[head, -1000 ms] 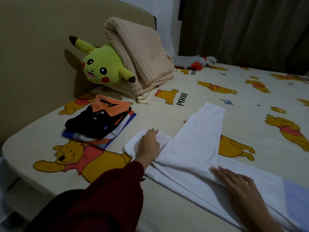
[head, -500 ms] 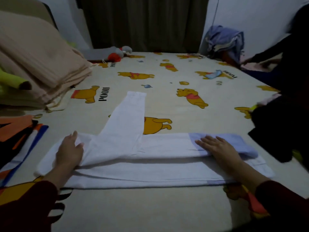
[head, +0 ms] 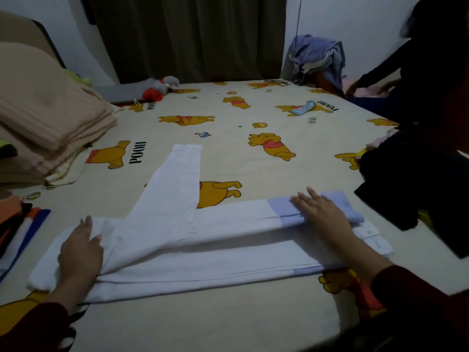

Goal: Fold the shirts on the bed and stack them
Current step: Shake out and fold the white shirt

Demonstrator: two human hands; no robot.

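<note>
Right hand (head: 321, 214) slid forward, sheet (head: 253, 321) reads "POOH"

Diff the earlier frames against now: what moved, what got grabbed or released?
The view swung right, away from the stacked shirts. The right hand slid along the white shirt from the middle to its light-blue end and lies flat there. The left hand still presses the other end, fingers straight. Nothing grabbed or released. The sleeve still sticks out, unfolded.
</note>
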